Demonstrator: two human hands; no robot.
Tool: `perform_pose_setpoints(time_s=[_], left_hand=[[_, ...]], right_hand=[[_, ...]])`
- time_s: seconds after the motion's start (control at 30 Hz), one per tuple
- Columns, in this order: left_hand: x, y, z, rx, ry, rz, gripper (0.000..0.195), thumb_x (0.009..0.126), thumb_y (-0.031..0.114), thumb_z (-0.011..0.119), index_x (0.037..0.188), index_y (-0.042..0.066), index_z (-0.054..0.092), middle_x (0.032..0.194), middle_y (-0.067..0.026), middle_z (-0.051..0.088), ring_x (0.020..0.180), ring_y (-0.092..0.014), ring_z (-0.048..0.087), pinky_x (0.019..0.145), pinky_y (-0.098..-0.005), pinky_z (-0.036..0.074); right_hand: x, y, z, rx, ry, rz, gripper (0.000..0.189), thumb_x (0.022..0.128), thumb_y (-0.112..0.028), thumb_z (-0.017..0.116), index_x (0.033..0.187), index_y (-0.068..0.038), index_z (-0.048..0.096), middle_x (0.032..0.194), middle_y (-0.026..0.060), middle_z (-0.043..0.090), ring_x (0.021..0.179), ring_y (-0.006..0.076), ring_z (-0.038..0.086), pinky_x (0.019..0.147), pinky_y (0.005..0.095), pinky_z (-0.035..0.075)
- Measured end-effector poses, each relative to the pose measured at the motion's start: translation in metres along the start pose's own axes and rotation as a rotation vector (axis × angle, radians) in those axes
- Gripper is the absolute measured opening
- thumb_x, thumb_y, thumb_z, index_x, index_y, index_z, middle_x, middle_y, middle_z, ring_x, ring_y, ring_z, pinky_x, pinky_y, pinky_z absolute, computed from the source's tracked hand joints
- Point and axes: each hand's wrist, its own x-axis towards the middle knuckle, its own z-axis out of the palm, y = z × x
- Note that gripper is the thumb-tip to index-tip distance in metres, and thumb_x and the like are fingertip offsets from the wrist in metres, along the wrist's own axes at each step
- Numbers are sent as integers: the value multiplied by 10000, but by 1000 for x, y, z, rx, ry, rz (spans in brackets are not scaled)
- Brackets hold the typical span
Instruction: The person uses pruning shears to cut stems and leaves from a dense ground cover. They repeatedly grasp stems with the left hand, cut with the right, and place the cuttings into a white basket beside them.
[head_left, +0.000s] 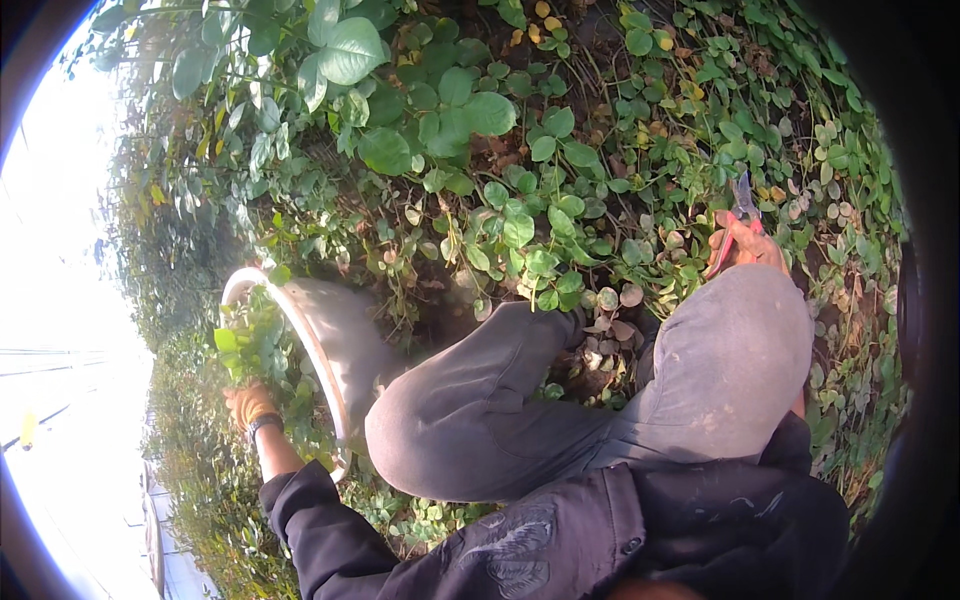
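Note:
My left hand (253, 405), in an orange-tan glove with a dark band at the wrist, is at the rim of a pale bucket (330, 352) on the left. Green leafy cuttings (259, 334) lie at its fingers, inside the bucket's mouth; whether the fingers grip them cannot be told. Beyond my raised knee, my right hand (750, 244) is closed around the red handles of pruning shears (742, 199). The metal blades point up among the low leaves, and part of this hand and wrist is hidden behind the knee.
Dense leafy plants (517, 217) with some yellow leaves surround my bent legs (480, 420). Larger leaves (352, 52) rise at the upper left. Dry leaves (607, 330) lie between my legs. A bright area with thin lines and a pale structure shows at the far left.

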Motion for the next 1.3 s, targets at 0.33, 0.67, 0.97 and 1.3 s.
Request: perform_pose_setpoints(time_s=[0.33, 0.67, 0.97, 1.3], left_hand=[[-67, -1, 109, -328, -694, 275, 883, 915, 379, 812, 1634, 79, 395, 1525, -275, 567, 1303, -402, 645, 1037, -519, 541], [-14, -129, -26, -1293, -356, 486, 243, 997, 56, 617, 1238, 47, 582, 1156, -143, 664, 1020, -313, 641, 938, -419, 527], [-56, -57, -204, -1478, -121, 63, 503, 1080, 284, 575, 1496, 1, 570, 1428, -165, 650, 1323, -272, 612, 1103, -388, 474], [-169, 164, -113, -277, 24, 720, 957, 982, 537, 657, 1676, 24, 244, 1628, -305, 430, 1393, -462, 550, 1093, -519, 510]], right_hand=[[61, 41, -36, 7, -115, -91, 359, 1078, -356, 662, 1267, -51, 646, 1020, 122, 750, 848, 229, 720, 704, 422, 637], [39, 3, -28, 12, -239, 35, 411, 1069, -414, 660, 1248, -44, 660, 978, 109, 751, 830, 239, 742, 706, 441, 632], [-12, -9, 18, 311, -233, -34, 360, 1059, -290, 668, 1362, -98, 633, 935, 32, 692, 812, 191, 689, 707, 355, 569], [29, -111, 56, -17, -374, -531, 436, 1036, -209, 707, 1366, 42, 570, 908, 47, 716, 823, 182, 719, 817, 352, 611]])
